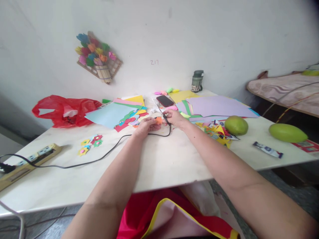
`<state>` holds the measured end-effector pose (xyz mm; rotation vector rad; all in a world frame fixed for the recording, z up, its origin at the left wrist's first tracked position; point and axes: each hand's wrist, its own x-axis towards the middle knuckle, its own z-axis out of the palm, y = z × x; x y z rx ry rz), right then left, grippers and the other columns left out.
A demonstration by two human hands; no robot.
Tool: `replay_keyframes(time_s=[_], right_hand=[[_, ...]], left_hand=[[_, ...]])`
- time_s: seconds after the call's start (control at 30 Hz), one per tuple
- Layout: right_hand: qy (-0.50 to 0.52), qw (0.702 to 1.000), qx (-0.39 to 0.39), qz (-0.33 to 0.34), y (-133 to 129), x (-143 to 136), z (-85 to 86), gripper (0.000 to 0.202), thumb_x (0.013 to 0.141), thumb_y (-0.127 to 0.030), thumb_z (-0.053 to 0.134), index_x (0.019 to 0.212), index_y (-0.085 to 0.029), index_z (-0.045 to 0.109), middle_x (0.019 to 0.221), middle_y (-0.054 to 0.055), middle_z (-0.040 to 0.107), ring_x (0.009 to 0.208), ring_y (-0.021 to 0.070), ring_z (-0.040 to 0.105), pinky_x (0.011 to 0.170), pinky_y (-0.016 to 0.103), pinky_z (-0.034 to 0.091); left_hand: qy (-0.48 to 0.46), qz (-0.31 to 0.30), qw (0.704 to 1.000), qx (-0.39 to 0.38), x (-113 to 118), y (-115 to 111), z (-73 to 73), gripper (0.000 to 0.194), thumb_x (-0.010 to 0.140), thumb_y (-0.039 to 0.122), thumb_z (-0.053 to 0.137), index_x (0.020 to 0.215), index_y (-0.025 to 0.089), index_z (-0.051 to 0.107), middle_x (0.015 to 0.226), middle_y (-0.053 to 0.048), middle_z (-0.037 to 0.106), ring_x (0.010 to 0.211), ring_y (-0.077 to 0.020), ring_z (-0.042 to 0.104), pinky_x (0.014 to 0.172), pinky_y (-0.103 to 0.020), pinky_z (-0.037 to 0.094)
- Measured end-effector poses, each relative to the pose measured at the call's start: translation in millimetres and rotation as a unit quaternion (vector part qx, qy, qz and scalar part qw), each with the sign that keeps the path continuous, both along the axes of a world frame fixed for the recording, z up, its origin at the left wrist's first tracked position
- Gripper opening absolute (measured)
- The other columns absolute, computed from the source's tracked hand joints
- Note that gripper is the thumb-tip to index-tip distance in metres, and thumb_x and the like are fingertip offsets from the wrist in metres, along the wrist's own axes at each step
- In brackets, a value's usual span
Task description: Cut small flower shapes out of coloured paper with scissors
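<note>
R hand point(174, 117): grip clamped on glue gun point(161, 114), nozzle pointing left at orange cutout point(159, 120). L hand point(146, 126): fingers pinched on same cutout, holding it just off surface point(159, 159), centre, far from body.
Step, by the look of it: gluing cutout. Next move likely needs nozzle tip steady on paper, L fingertips kept away from hot tip.
Cord point(99, 158): black, runs from gun under L wrist to power strip point(30, 159), near left edge; could snag L forearm.
Paper flowers point(91, 143): left of hands, well apart.
Paper sheets point(117, 111), scraps point(216, 129): far side, both flanks.
Phone point(164, 100): just beyond hands.
Red bag point(64, 111): far left.
2 green fruit point(236, 125): right.
Flask point(197, 80): far, by wall.
</note>
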<state>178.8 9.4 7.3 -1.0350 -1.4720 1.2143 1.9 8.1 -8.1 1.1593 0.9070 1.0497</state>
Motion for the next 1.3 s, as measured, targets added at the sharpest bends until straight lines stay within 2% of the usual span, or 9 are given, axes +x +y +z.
replay_keyframes(time_s=[0.2, 0.43, 0.7, 0.97, 1.13, 1.3], right_hand=[[0.026, 0.998, -0.016, -0.050, -3.6, 7.0, 9.1, 0.036, 0.063, -0.015, 0.073, 0.093, -0.017, 0.053, 0.058, -0.005, 0.061, 0.042, 0.0079, 0.052, 0.044, 0.021, 0.043], [-0.007, 1.000, 0.030, 0.007, -1.2, -0.1, 4.0, 0.031, 0.060, -0.007, 0.068, 0.085, -0.017, 0.052, 0.051, -0.009, 0.056, 0.040, 0.0070, 0.047, 0.042, 0.020, 0.041], [-0.002, 0.997, 0.041, -0.063, 3.8, -7.5, -2.8, 0.034, 0.060, -0.006, 0.064, 0.089, -0.019, 0.051, 0.052, -0.009, 0.055, 0.042, 0.0100, 0.053, 0.043, 0.021, 0.042], [0.009, 1.000, 0.011, -0.028, -1.5, -6.5, 2.1, 0.032, 0.061, -0.005, 0.064, 0.085, -0.019, 0.050, 0.052, -0.008, 0.057, 0.041, 0.0102, 0.054, 0.041, 0.020, 0.041], [0.041, 0.998, 0.014, -0.052, 1.0, -1.2, 3.8, 0.038, 0.058, -0.008, 0.071, 0.087, -0.019, 0.050, 0.056, -0.007, 0.059, 0.043, 0.0092, 0.053, 0.043, 0.021, 0.043], [0.011, 1.000, 0.027, -0.005, 0.3, -2.3, 2.3, 0.035, 0.059, -0.009, 0.069, 0.088, -0.018, 0.051, 0.058, -0.008, 0.058, 0.045, 0.0071, 0.050, 0.044, 0.019, 0.041]], left_hand=[[0.012, -0.014, 1.000, 0.000, -0.3, -0.5, 0.6, 0.026, 0.058, 0.024, 0.072, 0.073, 0.015, 0.053, 0.069, -0.009, 0.070, 0.059, -0.0187, 0.067, 0.063, -0.030, 0.053], [0.039, -0.035, 0.998, 0.015, -0.6, 1.4, -1.9, 0.025, 0.057, 0.024, 0.074, 0.070, 0.013, 0.055, 0.064, -0.005, 0.067, 0.058, -0.0166, 0.066, 0.066, -0.030, 0.053], [0.027, -0.029, 0.999, 0.032, -0.1, -1.4, -0.9, 0.028, 0.056, 0.025, 0.075, 0.072, 0.014, 0.054, 0.067, -0.003, 0.065, 0.062, -0.0144, 0.065, 0.063, -0.027, 0.052], [-0.022, 0.008, 0.999, 0.041, -1.1, 3.8, -6.0, 0.027, 0.058, 0.026, 0.074, 0.072, 0.015, 0.054, 0.065, 0.001, 0.061, 0.061, -0.0141, 0.064, 0.064, -0.030, 0.053], [-0.008, -0.013, 1.000, 0.027, -1.8, 2.8, -4.1, 0.028, 0.058, 0.027, 0.074, 0.073, 0.014, 0.056, 0.069, -0.001, 0.062, 0.063, -0.0149, 0.065, 0.064, -0.030, 0.053], [0.025, -0.040, 0.999, 0.023, -1.2, 2.1, -3.3, 0.030, 0.054, 0.026, 0.077, 0.070, 0.013, 0.056, 0.068, -0.001, 0.062, 0.059, -0.0130, 0.063, 0.066, -0.028, 0.051]])
